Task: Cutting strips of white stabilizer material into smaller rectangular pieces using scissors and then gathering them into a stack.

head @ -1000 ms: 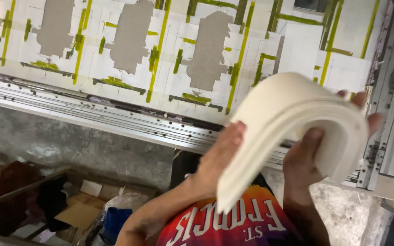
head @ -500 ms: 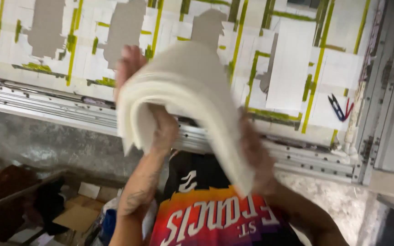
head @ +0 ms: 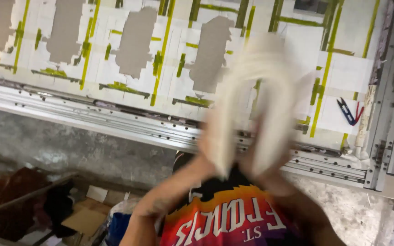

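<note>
While the frame blurs w/ motion, I hold a stack of white sheets (head: 258, 95) bent into an arch, in front of my chest and over the near rail (head: 128, 120) of the cutting table (head: 343, 68). My left hand (head: 213, 146) is clamped on the left leg of the arch; my right hand (head: 263, 157) is clamped on the right leg. Fingers are too smeared to tell apart. The stack's long axis runs up from one hand, over the crown, and down to the other, so both ends point toward me and the crown points away, toward the table. Both hands sit at approx. equal height, close together at the bottom; neither is clearly nearer. Blue and red snips (head: 348, 111) lie on the table to the right, well apart from the stack. Table surface shows yellow-green tape lines and grey cut-out shapes.
</note>
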